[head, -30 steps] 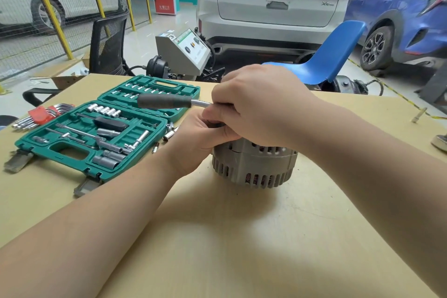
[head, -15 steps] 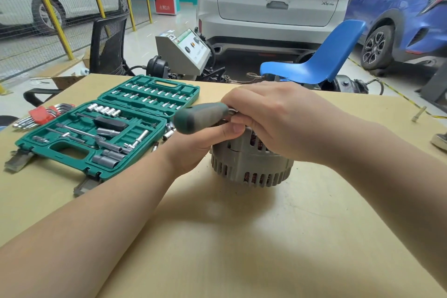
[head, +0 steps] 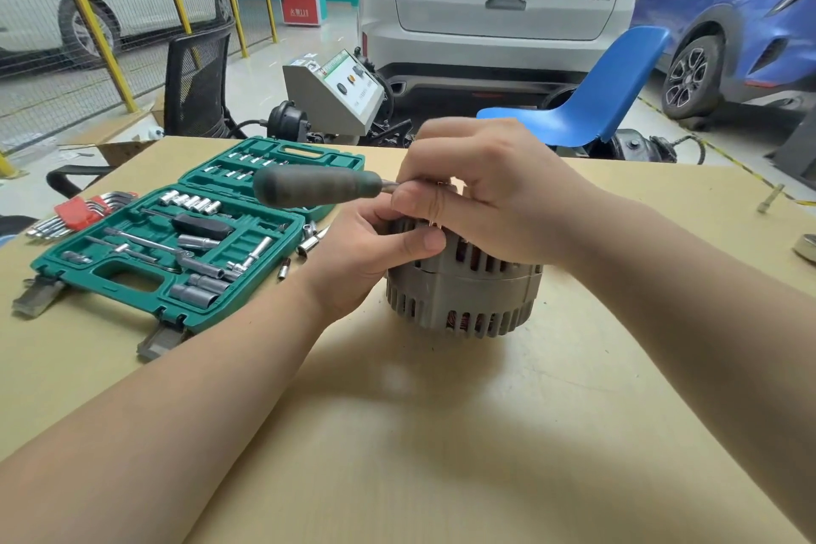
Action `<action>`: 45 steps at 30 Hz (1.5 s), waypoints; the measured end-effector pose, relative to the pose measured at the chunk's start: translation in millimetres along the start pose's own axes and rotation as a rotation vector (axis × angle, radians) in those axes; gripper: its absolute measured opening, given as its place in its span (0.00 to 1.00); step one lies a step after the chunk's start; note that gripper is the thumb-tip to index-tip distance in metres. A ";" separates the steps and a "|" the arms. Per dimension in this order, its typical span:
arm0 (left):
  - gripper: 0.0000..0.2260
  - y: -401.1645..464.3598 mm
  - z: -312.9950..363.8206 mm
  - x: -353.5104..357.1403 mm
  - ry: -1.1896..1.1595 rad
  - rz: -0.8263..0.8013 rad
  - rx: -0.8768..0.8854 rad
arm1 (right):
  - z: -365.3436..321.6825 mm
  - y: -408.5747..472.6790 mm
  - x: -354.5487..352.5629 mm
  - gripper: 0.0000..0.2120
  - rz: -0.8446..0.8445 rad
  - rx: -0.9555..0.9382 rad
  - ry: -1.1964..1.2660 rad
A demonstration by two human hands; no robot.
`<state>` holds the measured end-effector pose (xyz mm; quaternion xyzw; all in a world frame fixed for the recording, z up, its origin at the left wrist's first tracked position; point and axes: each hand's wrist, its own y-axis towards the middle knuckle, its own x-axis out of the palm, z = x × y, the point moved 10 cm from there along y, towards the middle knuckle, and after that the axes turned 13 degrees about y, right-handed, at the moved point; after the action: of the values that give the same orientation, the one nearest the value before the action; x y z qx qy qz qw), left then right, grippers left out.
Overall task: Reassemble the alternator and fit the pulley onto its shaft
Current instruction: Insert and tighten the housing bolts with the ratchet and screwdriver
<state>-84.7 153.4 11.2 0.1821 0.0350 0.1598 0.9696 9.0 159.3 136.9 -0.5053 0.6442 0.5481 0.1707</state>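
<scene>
A grey alternator (head: 463,283) stands on end near the middle of a tan wooden surface (head: 441,433) in a car workshop, both hands working at its top. The left hand (head: 366,252) wraps its thumb and fingers around the upper housing, steadying it. The right hand (head: 481,194) curls over the crown, fingers pinching the metal neck of a ratchet wrench (head: 318,186) whose dark ribbed rubber handle juts out to the left; the pulley and shaft lie hidden beneath that hand. The cast housing, matte and ringed with ventilation slots that reveal copper windings, looks heavy, rigid and easy to grip around its ribbed body, well away from the windings. Just beside it to the left, an open green socket case (head: 168,252) holds chrome sockets, with loose ones scattered alongside.
</scene>
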 end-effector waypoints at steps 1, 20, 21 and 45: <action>0.21 0.2 0.7 1.2 -0.004 -0.010 0.009 | 1.8 2.4 0.3 0.17 -0.006 0.011 0.033; 0.15 -1.3 4.0 1.6 0.006 0.055 0.060 | 21.5 18.6 14.3 0.26 0.082 0.143 0.378; 0.16 -0.9 3.3 1.1 0.006 0.056 0.050 | 22.0 18.8 14.4 0.26 0.093 0.149 0.370; 0.18 -17.3 5.8 8.1 0.378 0.316 0.029 | 21.7 17.5 14.5 0.28 0.116 0.254 0.257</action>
<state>-71.2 138.8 10.3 0.1660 0.1892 0.3402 0.9060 -19.2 169.7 127.7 -0.5077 0.7527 0.4024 0.1174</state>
